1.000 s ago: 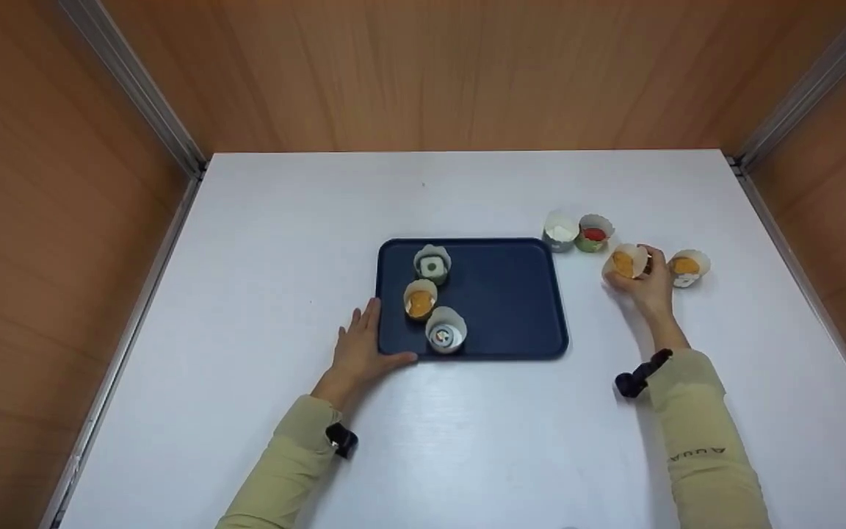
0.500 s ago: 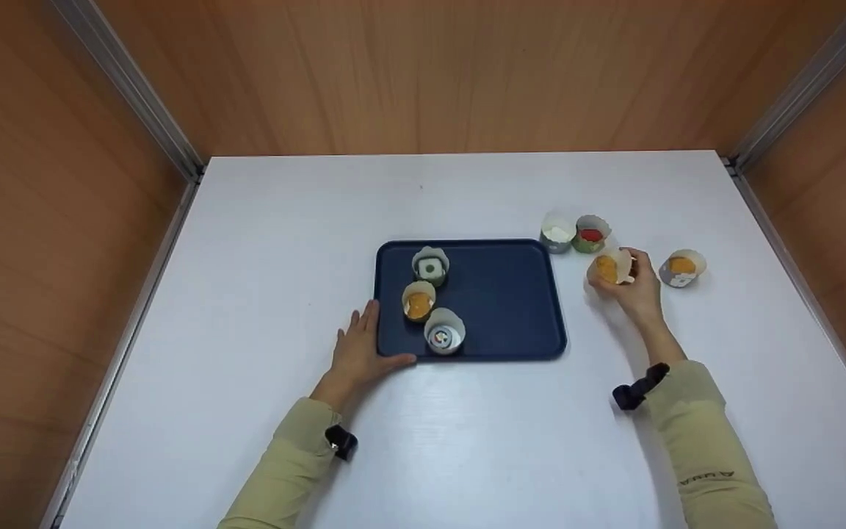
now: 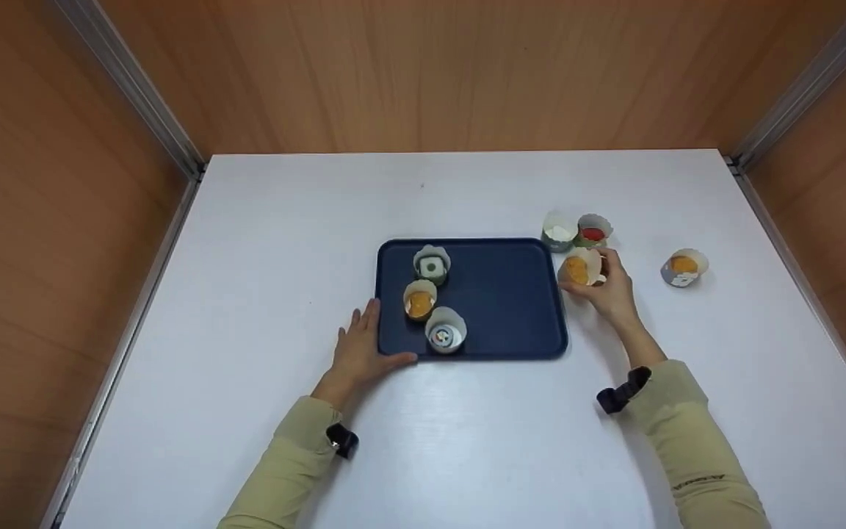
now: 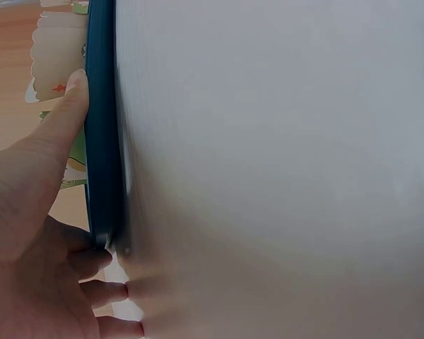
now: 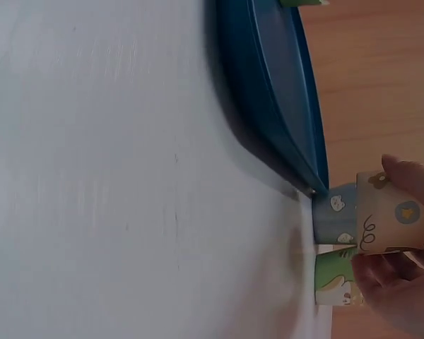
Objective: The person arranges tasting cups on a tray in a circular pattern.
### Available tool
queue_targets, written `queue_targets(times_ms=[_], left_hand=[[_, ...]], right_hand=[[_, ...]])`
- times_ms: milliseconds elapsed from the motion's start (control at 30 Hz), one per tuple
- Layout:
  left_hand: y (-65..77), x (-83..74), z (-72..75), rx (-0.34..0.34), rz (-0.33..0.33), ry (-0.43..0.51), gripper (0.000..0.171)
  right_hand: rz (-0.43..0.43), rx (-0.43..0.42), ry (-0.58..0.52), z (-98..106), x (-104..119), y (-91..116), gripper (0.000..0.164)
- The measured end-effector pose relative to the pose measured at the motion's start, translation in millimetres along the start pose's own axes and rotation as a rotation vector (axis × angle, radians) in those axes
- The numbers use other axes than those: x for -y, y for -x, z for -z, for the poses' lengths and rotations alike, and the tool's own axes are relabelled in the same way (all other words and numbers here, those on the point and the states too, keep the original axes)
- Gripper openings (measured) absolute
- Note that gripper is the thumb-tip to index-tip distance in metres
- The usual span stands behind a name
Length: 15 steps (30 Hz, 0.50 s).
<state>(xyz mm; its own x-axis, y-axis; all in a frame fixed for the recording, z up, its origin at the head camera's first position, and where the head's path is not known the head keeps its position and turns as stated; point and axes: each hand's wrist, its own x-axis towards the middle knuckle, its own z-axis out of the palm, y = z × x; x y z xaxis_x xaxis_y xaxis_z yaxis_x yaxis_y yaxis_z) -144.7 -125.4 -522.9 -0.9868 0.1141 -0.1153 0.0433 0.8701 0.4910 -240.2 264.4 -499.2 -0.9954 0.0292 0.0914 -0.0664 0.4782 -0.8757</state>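
1. Navy tray (image 3: 511, 294) lies on the white bench (image 3: 467, 441), its left part holding three paper cups.
2. Left hand (image 3: 357, 349) rests spread at the tray's near left corner, its fingers apart, the thumb laid along the near rim.
3. Right hand (image 3: 614, 294) holds a cream cup (image 3: 581, 266) between thumb and fingers, just beside the tray's right rim; the right wrist view shows it raised off the bench, a star and a squiggle printed on its side, while the head view shows orange contents.
4. On the tray, the back cup (image 3: 432, 265) has a pale block inside with a dark dot; the middle cup (image 3: 419, 302) has orange contents; the front cup (image 3: 446, 330) holds something round, too small to make out.
5. Behind the cream cup, near the tray's far right corner, a blue-grey cup (image 3: 559, 232) with white contents and a green cup (image 3: 593, 231) with red contents stand side by side.
6. Farther right, well apart, is a grey cup (image 3: 684, 267) with orange contents.
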Motion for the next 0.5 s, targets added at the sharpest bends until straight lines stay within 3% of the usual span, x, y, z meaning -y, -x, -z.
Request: queue_targets(times_ms=[500], left_hand=[[-1.8, -3.3, -0.3, 0.001, -0.003, -0.006, 0.114]], right_hand=[[0.101, 0.093, -0.078, -34.6, 32.5, -4.8, 0.072]])
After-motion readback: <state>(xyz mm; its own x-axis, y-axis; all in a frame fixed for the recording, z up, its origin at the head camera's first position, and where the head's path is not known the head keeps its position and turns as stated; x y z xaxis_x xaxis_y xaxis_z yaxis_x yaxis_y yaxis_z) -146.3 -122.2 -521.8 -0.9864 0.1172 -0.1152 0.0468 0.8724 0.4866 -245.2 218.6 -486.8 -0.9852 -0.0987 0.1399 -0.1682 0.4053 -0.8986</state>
